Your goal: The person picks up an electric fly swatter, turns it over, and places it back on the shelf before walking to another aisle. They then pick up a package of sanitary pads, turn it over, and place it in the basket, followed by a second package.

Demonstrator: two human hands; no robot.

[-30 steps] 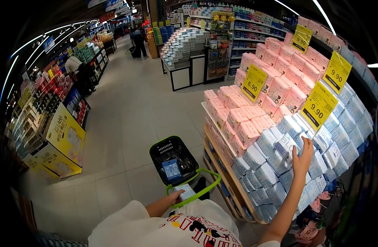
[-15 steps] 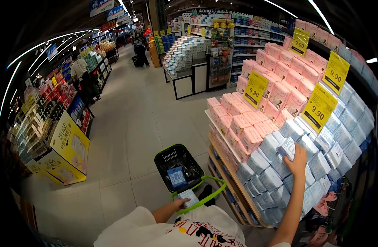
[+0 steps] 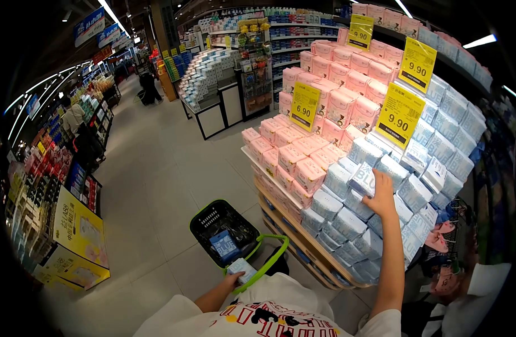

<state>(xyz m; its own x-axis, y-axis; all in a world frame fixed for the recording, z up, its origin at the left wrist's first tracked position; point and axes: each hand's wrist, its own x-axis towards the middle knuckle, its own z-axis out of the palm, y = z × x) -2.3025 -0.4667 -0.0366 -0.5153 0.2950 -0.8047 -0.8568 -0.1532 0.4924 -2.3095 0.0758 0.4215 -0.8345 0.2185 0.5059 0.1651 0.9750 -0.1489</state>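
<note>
- A shopper's right hand (image 3: 380, 194) reaches up to a stacked store display, fingers curled around a pale blue pack (image 3: 363, 178) printed with large letters, which sits tilted among its neighbours in the blue section of the display (image 3: 348, 224).
- The pack is gripped but not yet lifted clear; it touches the packs beside and beneath it, just below a yellow price sign (image 3: 399, 116) reading 9.90.
- The left hand (image 3: 231, 278) hangs low by the body, closed around a small white-and-blue packet (image 3: 242, 268) and seemingly the green handle (image 3: 266, 264) of the shopping basket (image 3: 224, 233); how its fingers divide between the two cannot be told.
- The basket stands on the tiled floor just beside the display's wooden base (image 3: 303, 241), with one blue pack (image 3: 224, 245) already lying inside.
- Judged from this, the step in hand is the picking of a pack off the stack.
- The next move likely calls for drawing it straight out without dragging adjacent packs loose, then lowering it to the basket's open mouth.
- Pink packs (image 3: 303, 157) fill the display's left side; other shoppers (image 3: 81, 135) stand well apart down the aisle.
</note>
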